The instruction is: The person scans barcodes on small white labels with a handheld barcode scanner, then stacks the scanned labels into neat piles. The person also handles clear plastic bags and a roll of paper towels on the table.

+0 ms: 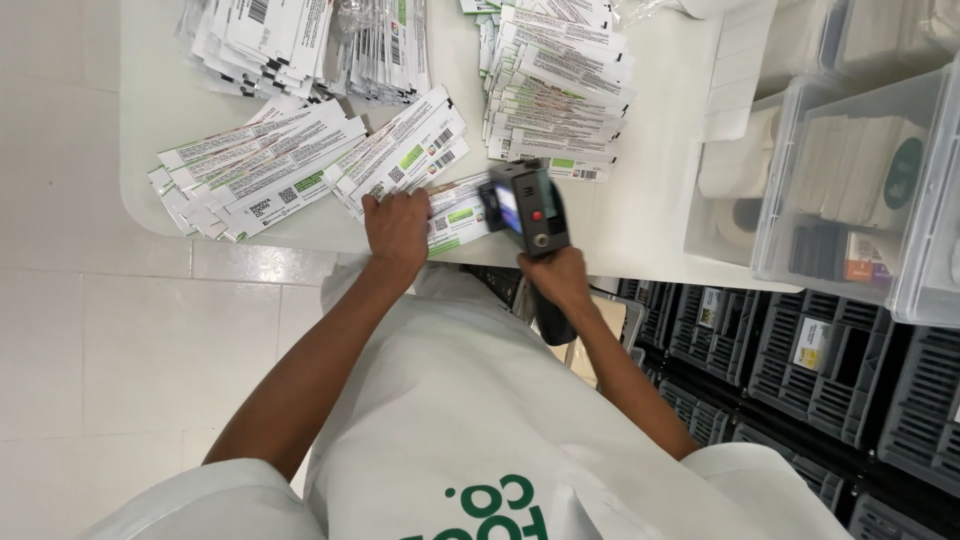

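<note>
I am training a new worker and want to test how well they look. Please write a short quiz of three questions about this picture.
1. True or false: the right hand holds a dark handheld device with a small screen.
2. What does the left hand rest on?
A. a roll of tape
B. a flat white and green package at the table edge
C. a black crate
3. Fill in: the clear plastic bins stand on the person's ____ side.

Key:
1. True
2. B
3. right
</note>
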